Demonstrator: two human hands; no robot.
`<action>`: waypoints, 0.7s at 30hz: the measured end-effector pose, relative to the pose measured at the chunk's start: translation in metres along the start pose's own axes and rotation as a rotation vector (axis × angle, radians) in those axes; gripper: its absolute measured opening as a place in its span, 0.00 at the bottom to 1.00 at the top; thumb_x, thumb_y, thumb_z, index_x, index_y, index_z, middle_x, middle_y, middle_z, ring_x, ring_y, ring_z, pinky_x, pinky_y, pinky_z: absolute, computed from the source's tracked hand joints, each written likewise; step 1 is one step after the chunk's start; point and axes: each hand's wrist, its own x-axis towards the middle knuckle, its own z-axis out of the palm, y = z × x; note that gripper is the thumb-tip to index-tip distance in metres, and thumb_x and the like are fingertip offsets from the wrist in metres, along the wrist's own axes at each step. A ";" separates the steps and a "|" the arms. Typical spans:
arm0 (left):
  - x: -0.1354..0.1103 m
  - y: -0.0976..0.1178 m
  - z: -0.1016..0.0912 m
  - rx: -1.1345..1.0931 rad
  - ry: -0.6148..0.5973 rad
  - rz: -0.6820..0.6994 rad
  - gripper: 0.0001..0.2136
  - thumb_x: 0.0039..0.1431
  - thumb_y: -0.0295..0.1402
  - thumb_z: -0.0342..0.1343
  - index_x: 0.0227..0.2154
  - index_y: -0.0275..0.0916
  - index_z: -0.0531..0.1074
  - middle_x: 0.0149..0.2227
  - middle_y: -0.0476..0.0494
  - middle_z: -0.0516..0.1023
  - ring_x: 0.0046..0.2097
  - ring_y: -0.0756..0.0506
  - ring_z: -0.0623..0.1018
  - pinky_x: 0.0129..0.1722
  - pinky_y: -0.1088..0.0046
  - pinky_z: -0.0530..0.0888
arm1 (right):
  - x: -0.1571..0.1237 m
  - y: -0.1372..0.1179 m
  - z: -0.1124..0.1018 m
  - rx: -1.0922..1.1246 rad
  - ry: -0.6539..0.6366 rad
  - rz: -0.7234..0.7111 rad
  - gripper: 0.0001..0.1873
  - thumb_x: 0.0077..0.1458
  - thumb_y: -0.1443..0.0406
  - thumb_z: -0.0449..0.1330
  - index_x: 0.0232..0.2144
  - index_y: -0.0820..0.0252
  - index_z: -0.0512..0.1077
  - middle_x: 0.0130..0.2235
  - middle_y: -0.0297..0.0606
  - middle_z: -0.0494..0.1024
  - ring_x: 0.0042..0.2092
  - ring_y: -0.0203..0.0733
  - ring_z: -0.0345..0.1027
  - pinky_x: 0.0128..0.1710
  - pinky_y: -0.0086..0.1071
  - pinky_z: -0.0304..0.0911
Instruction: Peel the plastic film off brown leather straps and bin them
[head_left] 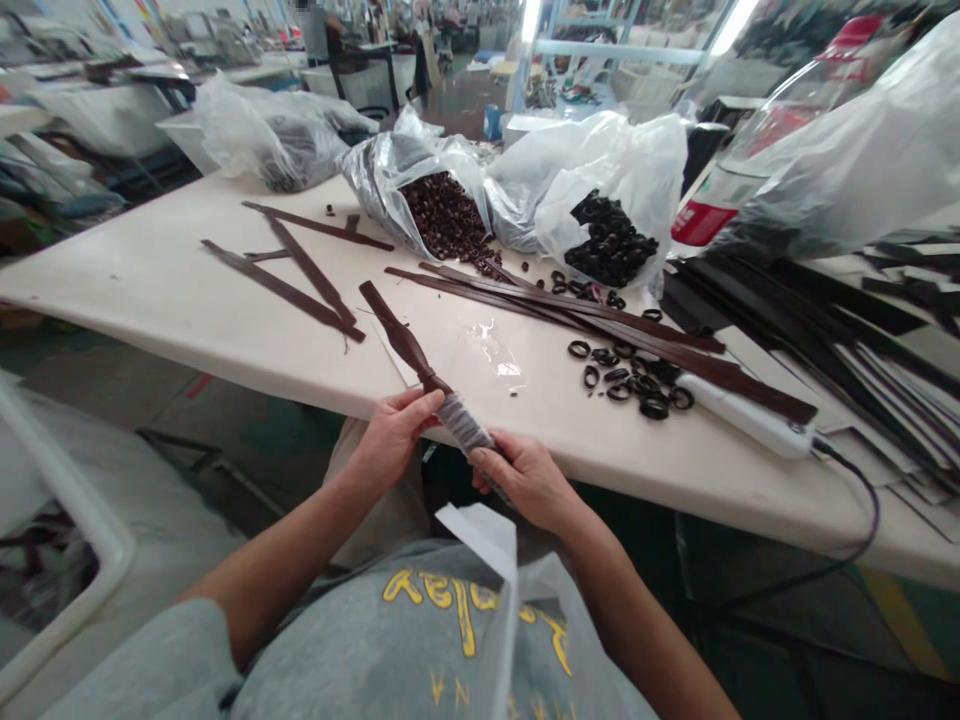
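Both my hands are closed on a dark brown strap (396,335) at the table's front edge. Its far end rests over the table, and clear plastic wrap (463,424) covers the part between my hands. My left hand (396,432) pinches it near the upper end of the wrap, by a narrow gathered spot. Around the lower wrapped part, my right hand (525,475) has its fingers curled; the strap's near end is partly hidden below it. A small white sheet (391,355) lies beside the strap.
Brown straps (289,285) lie at left, more strips (637,335) at right. Black rings (619,378) sit near a white corded device (750,415). Behind stand bags of brown pieces (446,215) and black pieces (611,235), plus a bottle (705,215). A white-rimmed bin (112,560) is lower left.
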 end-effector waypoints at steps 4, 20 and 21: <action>0.018 0.011 -0.005 -0.077 0.077 0.072 0.11 0.44 0.37 0.71 0.27 0.35 0.79 0.29 0.47 0.81 0.30 0.51 0.78 0.33 0.76 0.74 | 0.002 0.003 -0.009 0.116 -0.049 0.063 0.17 0.61 0.52 0.58 0.31 0.60 0.69 0.26 0.32 0.75 0.26 0.35 0.69 0.28 0.27 0.64; 0.036 0.007 -0.011 -0.132 0.138 -0.014 0.11 0.45 0.35 0.71 0.28 0.36 0.76 0.25 0.51 0.79 0.24 0.53 0.77 0.25 0.80 0.75 | 0.009 0.000 -0.023 0.337 -0.080 0.115 0.20 0.57 0.49 0.62 0.33 0.60 0.70 0.27 0.32 0.78 0.25 0.31 0.70 0.24 0.23 0.66; 0.036 0.006 -0.012 -0.129 0.129 -0.013 0.12 0.43 0.35 0.72 0.28 0.36 0.77 0.26 0.51 0.80 0.25 0.53 0.77 0.25 0.80 0.75 | 0.010 0.000 -0.022 0.334 -0.081 0.107 0.19 0.57 0.49 0.62 0.32 0.61 0.70 0.26 0.32 0.78 0.25 0.31 0.71 0.24 0.23 0.66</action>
